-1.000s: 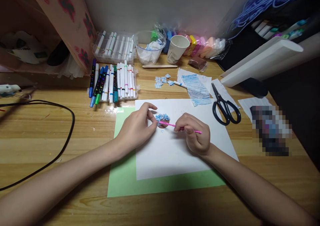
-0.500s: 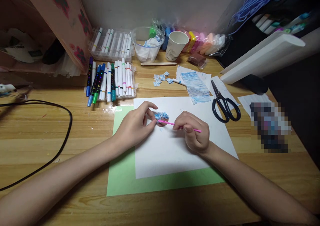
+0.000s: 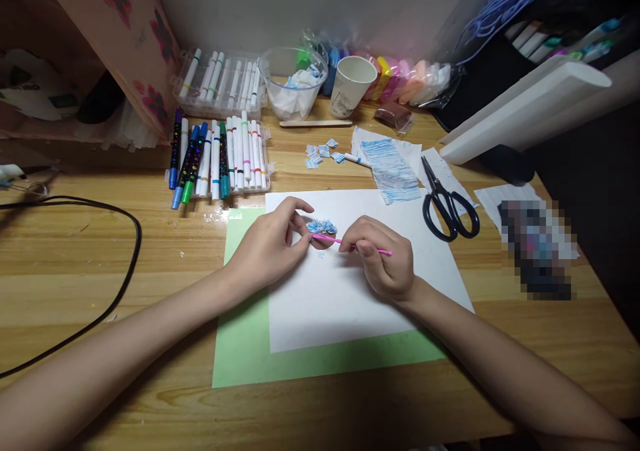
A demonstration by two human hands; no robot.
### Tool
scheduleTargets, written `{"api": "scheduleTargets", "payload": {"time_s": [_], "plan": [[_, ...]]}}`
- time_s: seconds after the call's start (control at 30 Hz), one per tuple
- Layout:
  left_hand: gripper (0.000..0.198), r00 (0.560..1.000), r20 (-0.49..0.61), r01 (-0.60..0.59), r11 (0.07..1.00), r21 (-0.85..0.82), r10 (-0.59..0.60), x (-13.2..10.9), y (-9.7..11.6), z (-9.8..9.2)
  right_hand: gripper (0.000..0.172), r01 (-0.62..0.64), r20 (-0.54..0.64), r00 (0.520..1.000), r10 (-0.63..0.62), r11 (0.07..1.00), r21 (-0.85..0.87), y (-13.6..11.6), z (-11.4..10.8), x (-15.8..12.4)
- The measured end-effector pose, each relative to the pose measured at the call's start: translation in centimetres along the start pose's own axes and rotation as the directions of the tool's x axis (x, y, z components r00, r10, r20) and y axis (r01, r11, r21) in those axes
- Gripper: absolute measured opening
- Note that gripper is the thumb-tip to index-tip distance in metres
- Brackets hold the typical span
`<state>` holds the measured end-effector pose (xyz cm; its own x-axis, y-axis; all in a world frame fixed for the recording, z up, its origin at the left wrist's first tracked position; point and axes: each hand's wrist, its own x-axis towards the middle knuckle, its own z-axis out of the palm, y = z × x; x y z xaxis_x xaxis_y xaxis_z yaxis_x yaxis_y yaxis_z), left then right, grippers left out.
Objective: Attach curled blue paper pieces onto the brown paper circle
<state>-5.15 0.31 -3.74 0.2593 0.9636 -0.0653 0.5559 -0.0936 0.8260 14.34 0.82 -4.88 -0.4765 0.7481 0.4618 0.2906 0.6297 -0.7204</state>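
Note:
My right hand (image 3: 383, 254) is closed round a thin pink stick (image 3: 329, 238), its left end over a small brown round piece (image 3: 324, 242). Crumpled blue-and-white paper bits (image 3: 321, 226) cover the far side of that piece. My left hand (image 3: 273, 241) has thumb and forefinger pinched at the brown piece's left edge, touching or very near the stick's tip; what lies between them is hidden. All this rests on a white sheet (image 3: 340, 304), which overlaps a green sheet (image 3: 240, 351) on the wooden table.
Blue-striped paper squares (image 3: 313, 161), a coloured paper strip (image 3: 393, 171) and black scissors (image 3: 445, 204) lie beyond the sheet. Markers (image 3: 220, 158), a clear bowl (image 3: 293, 98), a paper cup (image 3: 353, 88) and a wooden stick (image 3: 316, 124) stand farther back. A black cable (image 3: 135, 251) curves at left.
My right hand and the pink stick have shifted slightly left, and the stick's tip now meets my left fingertips. The blue bit seen there before is hidden. The view moved a little.

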Motion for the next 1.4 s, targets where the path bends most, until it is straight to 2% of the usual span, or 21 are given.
{"api": "scheduleTargets", "payload": {"time_s": [0.17, 0.3, 0.43, 0.57, 0.67, 0.77, 0.83, 0.97, 1.13, 1.27, 1.4], "plan": [[0.029, 1.000, -0.004, 0.011, 1.000, 0.026, -0.011, 0.2, 0.1, -0.1, 0.032, -0.013, 0.030, 0.999, 0.014, 0.999, -0.036, -0.1, 0.0, 0.3], [0.029, 1.000, -0.005, 0.002, 0.999, 0.035, -0.002, 0.3, -0.1, -0.1, 0.033, -0.012, 0.072, 0.997, 0.021, 0.992, -0.128, -0.9, -0.1, 1.1], [0.028, 1.000, -0.009, -0.009, 0.999, 0.053, 0.009, 0.3, -0.2, 0.0, 0.033, -0.103, 0.118, 0.985, 0.129, 0.974, -0.203, -2.0, -0.3, 2.1], [0.027, 1.000, -0.012, -0.020, 0.998, 0.060, 0.021, 0.2, -0.4, 0.1, 0.030, -0.189, 0.087, 0.974, 0.211, 0.959, -0.209, -2.4, -0.3, 2.6], [0.027, 1.000, -0.009, -0.022, 0.998, 0.056, 0.023, 0.3, -0.5, 0.1, 0.029, -0.179, 0.078, 0.976, 0.201, 0.956, -0.233, -2.4, -0.2, 2.6], [0.027, 1.000, -0.009, -0.025, 0.998, 0.055, 0.026, 0.3, -0.6, 0.1, 0.027, -0.165, 0.117, 0.971, 0.207, 0.941, -0.294, -2.5, -0.2, 2.8], [0.027, 0.999, -0.012, -0.029, 0.998, 0.055, 0.030, 0.2, -0.6, 0.0, 0.025, -0.144, 0.196, 0.955, 0.221, 0.929, -0.342, -2.7, -0.3, 3.2], [0.026, 0.999, -0.031, -0.021, 0.999, 0.036, 0.022, 0.3, -0.5, -0.1, 0.020, -0.091, 0.380, 0.884, 0.271, 0.900, -0.427, -3.5, -0.8, 4.3], [0.022, 0.996, -0.083, 0.024, 1.000, -0.017, -0.025, 0.5, -0.6, -0.3, 0.016, -0.078, 0.474, 0.829, 0.298, 0.899, -0.430, -3.8, -1.4, 5.6], [0.020, 0.994, -0.106, 0.029, 0.999, -0.030, -0.032, 0.5, -0.8, -0.2, 0.010, -0.139, 0.470, 0.823, 0.321, 0.914, -0.381, -3.6, -1.7, 5.9], [0.019, 0.992, -0.117, 0.038, 0.998, -0.052, -0.044, 0.5, -0.9, -0.2, 0.007, -0.188, 0.363, 0.875, 0.322, 0.915, -0.357, -3.6, -1.4, 5.5]]}}
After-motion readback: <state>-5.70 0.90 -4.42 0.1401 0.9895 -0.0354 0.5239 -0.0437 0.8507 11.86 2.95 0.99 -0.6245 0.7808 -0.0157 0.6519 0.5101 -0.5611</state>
